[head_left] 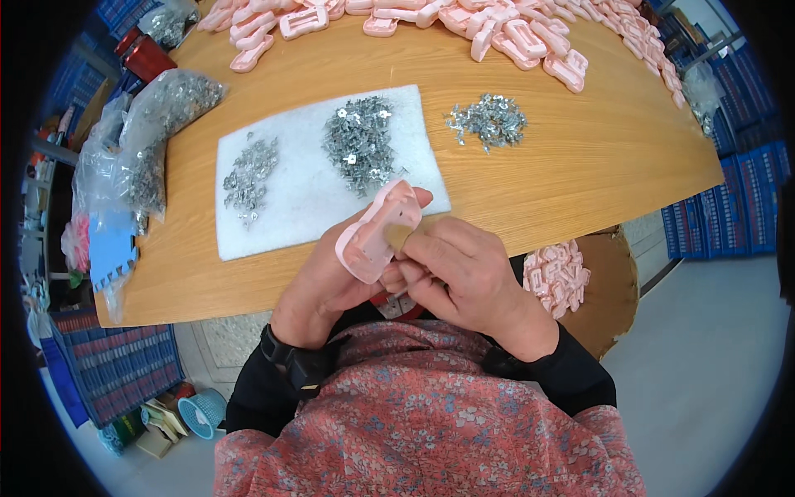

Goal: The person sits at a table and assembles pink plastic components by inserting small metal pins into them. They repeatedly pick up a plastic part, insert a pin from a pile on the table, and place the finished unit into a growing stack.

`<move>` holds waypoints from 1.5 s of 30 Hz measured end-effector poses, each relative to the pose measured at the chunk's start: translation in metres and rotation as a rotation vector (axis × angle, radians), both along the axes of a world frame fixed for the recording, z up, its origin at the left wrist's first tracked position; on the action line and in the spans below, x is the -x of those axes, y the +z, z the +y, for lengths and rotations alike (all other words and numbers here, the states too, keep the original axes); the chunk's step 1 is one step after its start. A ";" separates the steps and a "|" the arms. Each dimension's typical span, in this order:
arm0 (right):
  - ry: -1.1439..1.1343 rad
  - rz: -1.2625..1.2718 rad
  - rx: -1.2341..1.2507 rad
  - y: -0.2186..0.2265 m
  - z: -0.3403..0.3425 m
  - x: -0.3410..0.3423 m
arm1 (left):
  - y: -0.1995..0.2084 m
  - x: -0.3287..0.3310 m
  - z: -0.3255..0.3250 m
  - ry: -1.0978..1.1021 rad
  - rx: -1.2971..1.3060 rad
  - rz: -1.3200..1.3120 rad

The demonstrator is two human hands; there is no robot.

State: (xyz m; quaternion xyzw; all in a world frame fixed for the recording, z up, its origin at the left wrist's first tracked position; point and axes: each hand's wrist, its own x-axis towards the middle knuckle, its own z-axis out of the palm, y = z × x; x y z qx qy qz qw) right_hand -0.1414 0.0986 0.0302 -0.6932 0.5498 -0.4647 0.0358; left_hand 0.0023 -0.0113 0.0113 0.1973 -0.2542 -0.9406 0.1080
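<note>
Head view. The left hand point(327, 286) grips a pink plastic housing point(377, 232), held tilted just above the near edge of the wooden surface point(571, 157). The right hand point(460, 273) is closed, its fingertips point(406, 240) pinched against the housing's side. Behind the hands lies a white foam pad point(298, 199) bearing two heaps of small metal clips point(358, 141); a third heap point(487, 121) rests on bare wood. More pink housings point(530, 41) line the far edge.
</note>
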 end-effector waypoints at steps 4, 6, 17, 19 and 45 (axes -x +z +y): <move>0.032 -0.060 -0.038 -0.002 0.006 0.001 | 0.010 0.003 0.008 0.114 -0.159 -0.026; 0.011 -0.061 -0.021 0.000 0.006 0.000 | -0.008 0.001 0.004 0.056 -0.166 0.132; -0.180 -0.628 -0.253 0.009 0.026 0.028 | 0.006 0.014 0.010 0.130 0.312 -0.037; -0.073 -0.799 -0.400 0.008 0.032 0.035 | 0.009 0.006 -0.002 0.108 0.400 0.017; -0.486 -0.163 -0.499 -0.026 -0.018 0.100 | -0.008 -0.025 -0.014 -0.239 0.212 -0.042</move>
